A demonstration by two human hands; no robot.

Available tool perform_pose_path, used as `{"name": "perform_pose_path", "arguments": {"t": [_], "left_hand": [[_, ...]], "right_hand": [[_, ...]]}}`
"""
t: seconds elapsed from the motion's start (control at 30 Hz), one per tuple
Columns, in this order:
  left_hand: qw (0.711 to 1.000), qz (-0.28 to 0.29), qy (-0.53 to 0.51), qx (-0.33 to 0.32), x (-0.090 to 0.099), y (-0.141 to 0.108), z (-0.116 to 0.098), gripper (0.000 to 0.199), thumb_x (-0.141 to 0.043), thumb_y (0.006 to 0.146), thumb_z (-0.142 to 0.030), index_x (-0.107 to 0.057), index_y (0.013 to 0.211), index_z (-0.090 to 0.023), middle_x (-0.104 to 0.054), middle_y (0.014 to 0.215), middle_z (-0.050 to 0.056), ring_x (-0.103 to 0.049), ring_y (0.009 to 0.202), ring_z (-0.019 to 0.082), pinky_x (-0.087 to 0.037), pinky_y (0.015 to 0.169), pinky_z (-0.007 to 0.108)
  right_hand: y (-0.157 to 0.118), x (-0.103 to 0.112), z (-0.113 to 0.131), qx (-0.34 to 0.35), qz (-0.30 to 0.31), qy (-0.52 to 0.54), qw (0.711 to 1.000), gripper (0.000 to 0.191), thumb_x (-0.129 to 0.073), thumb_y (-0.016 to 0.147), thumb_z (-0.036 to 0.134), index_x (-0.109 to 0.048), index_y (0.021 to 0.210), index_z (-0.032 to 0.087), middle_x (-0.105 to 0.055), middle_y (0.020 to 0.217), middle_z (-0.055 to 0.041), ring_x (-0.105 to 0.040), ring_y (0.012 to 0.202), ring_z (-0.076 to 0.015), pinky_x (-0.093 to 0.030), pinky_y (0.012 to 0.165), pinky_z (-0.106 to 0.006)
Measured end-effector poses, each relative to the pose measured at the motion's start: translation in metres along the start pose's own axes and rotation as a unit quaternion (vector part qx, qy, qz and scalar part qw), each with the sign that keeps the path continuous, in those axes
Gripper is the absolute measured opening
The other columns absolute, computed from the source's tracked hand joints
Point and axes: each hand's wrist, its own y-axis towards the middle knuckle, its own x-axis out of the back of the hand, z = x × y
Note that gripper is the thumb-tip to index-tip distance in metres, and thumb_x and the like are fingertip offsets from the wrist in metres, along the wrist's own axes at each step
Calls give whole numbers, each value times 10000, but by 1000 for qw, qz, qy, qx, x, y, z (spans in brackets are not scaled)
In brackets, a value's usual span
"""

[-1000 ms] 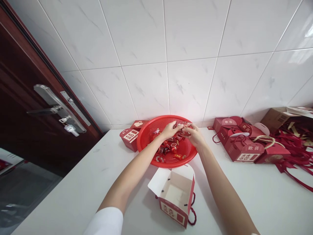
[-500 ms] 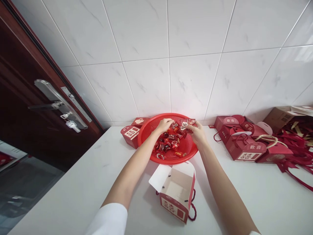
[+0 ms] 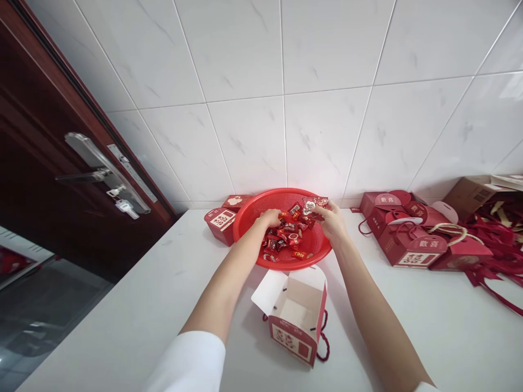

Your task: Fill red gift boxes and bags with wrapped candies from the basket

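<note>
My left hand [image 3: 269,219] reaches into a red plastic basket [image 3: 241,228], its fingers drawn together against the pile of wrapped candies [image 3: 292,231]. What its fingertips grip, if anything, is hidden. Over the basket's right side, my right hand [image 3: 334,224] pinches a flat red packet [image 3: 314,207] with a white printed patch. In front of the basket, an open red gift box [image 3: 292,335] with a white lining stands on the table, flaps spread and dark red cord handles at its sides. No candy shows inside it.
Red boxes [image 3: 220,226] stand left of the basket by the tiled wall [image 3: 245,141]. To the right are several closed red gift boxes [image 3: 417,245], red ribbons [image 3: 498,245] and a cardboard box [image 3: 469,196]. A dark door [image 3: 49,136] with keys is at left.
My left hand has moved slightly down and left within the basket, onto the candies. My right hand still holds the red packet at the same spot. The view has shifted slightly.
</note>
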Motion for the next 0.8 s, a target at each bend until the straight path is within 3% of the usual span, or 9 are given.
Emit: {"name": "perform_pose_path", "arguments": {"t": [0.1, 0.27, 0.33, 0.43, 0.53, 0.6, 0.7, 0.8], "left_hand": [[1000, 11, 12, -6, -1, 0, -4, 337, -741, 800, -204, -710, 1136, -193, -683, 1257, 114, -641, 1158, 280, -499, 995, 484], [999, 13, -29, -39, 5, -1, -5, 216, -789, 666, -177, -785, 878, -215, -761, 972, 62, -696, 957, 273, -526, 877, 356], [996, 4, -68, -66, 10, -4, -5, 158, -781, 710, -266, -797, 856, -207, -761, 881, 48, -695, 882, 251, -526, 825, 316], [982, -19, -143, -119, 19, -12, -8, 266, -719, 805, -410, -802, 913, -181, -754, 809, 46, -686, 799, 229, -530, 759, 302], [958, -46, -226, -167, 27, -20, -14, 381, -665, 855, -454, -776, 1060, -153, -770, 876, 75, -699, 805, 227, -548, 765, 324], [940, -69, -270, -195, 31, -25, -18, 414, -653, 860, -448, -757, 1126, -147, -774, 1013, 100, -705, 926, 239, -546, 861, 347], [908, -100, -336, -228, 37, -33, -25, 422, -688, 807, -426, -762, 1119, -152, -744, 1180, 107, -665, 1115, 261, -492, 1015, 376], [873, -104, -410, -242, 39, -50, -31, 411, -748, 704, -389, -787, 1042, -158, -749, 1172, 103, -655, 1143, 282, -471, 1053, 410]], "right_hand": [[0, -1, 0, -4, -9, 2, 1000, 313, -776, 460, 155, -649, 740, 213, -727, 692, 19, -667, 634, -175, -564, 614, -307], [-1, -1, 1, -10, -13, 2, 1000, 316, -777, 447, 171, -629, 722, 213, -718, 664, 27, -654, 602, -169, -555, 588, -303], [-1, -1, 1, -11, -13, 2, 1000, 325, -781, 448, 173, -626, 732, 207, -713, 660, 30, -652, 598, -164, -551, 585, -295], [0, -1, 0, -12, -9, 6, 1000, 339, -796, 448, 174, -617, 735, 201, -706, 653, 35, -655, 603, -160, -549, 592, -289], [0, -1, -1, -11, -2, 12, 1000, 361, -819, 453, 196, -625, 757, 199, -715, 674, 29, -664, 613, -165, -555, 609, -297], [1, -2, -1, -8, 3, 16, 1000, 371, -831, 456, 207, -634, 771, 198, -720, 690, 25, -671, 630, -168, -562, 628, -301], [1, -2, 1, -10, 14, 20, 1000, 370, -838, 453, 204, -642, 766, 199, -716, 691, 25, -669, 628, -165, -563, 633, -301], [-1, -3, 9, -20, 36, 16, 999, 360, -847, 449, 200, -653, 752, 196, -713, 688, 23, -661, 617, -161, -558, 617, -300]]}}
